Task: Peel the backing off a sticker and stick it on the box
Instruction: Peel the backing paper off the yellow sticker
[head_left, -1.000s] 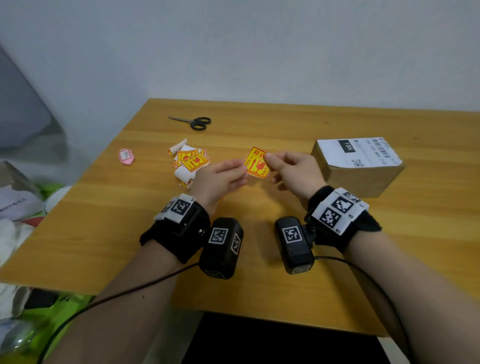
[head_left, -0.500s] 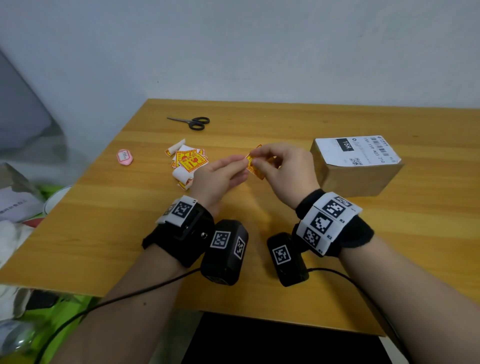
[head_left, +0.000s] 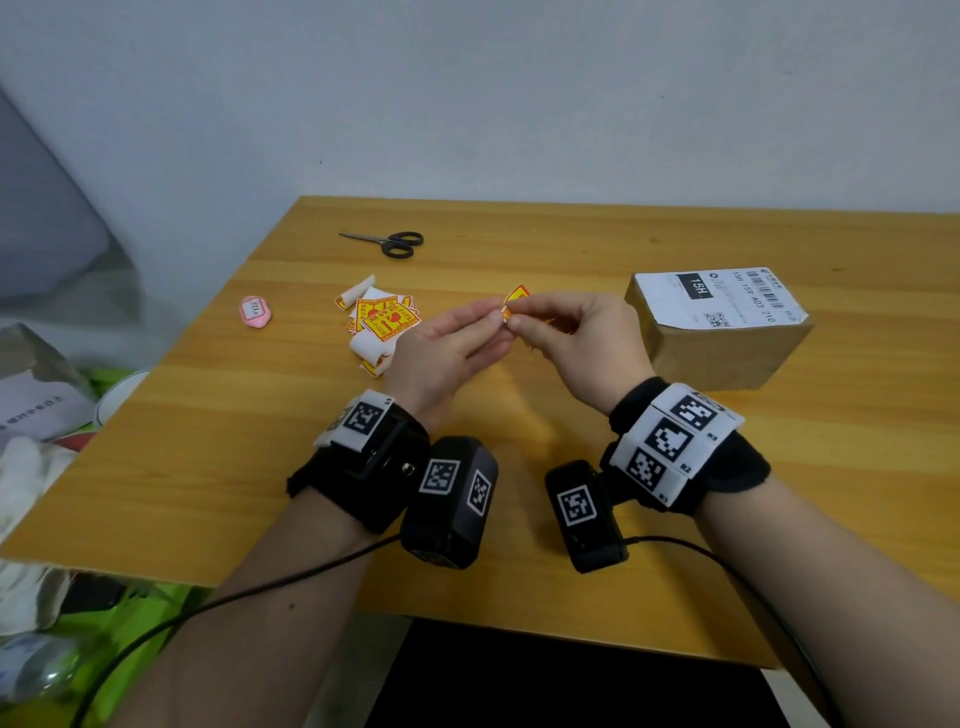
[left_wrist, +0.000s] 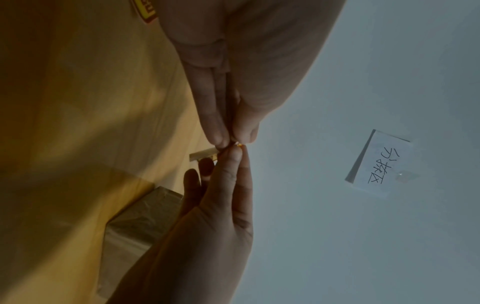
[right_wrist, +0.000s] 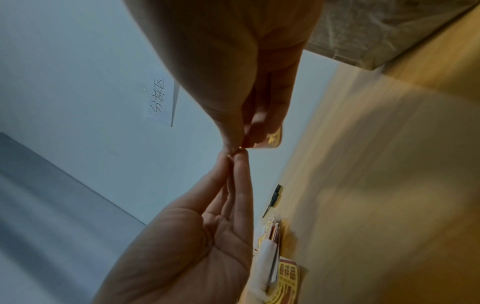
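A small yellow and red sticker (head_left: 517, 294) is held in the air above the table, left of the brown cardboard box (head_left: 727, 358). My left hand (head_left: 497, 316) pinches its near corner between thumb and forefinger. My right hand (head_left: 512, 319) pinches the same corner from the other side, its curled fingers hiding most of the sticker. In the right wrist view the sticker (right_wrist: 272, 139) shows under my right fingertips. In the left wrist view only an orange speck of the sticker (left_wrist: 239, 145) shows where both hands' fingertips meet. The box bears a white shipping label (head_left: 724, 296).
A pile of stickers and curled white backings (head_left: 384, 325) lies left of my hands. Black scissors (head_left: 396, 242) lie further back and a pink tag (head_left: 254, 312) sits near the left edge of the wooden table (head_left: 208, 457). Clutter lies beyond that edge.
The sticker, earlier held flat facing me, is now turned nearly edge-on. My right hand has rolled over it and both hands' fingertips have closed together on one corner.
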